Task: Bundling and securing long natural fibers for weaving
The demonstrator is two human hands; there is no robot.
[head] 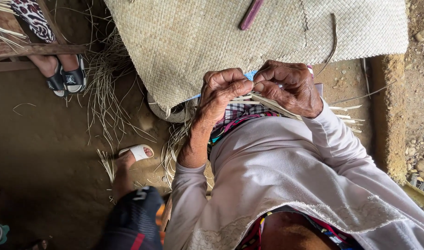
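Pale leaf strips [267, 103] are pinched between the curled fingers of the left hand [223, 90] and right hand [288, 88], held over the lap just below the edge of a woven mat [198, 37]. A purple stick [251, 14] is seen lying on the mat. Loose fibres [105, 78] are scattered on the dirt floor [45, 153], near other persons' sandalled feet [64, 76].

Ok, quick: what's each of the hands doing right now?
Left hand: closed, fingers pinched on the pale leaf strips.
Right hand: closed, pinching the same strips, fingertips meeting the left's.
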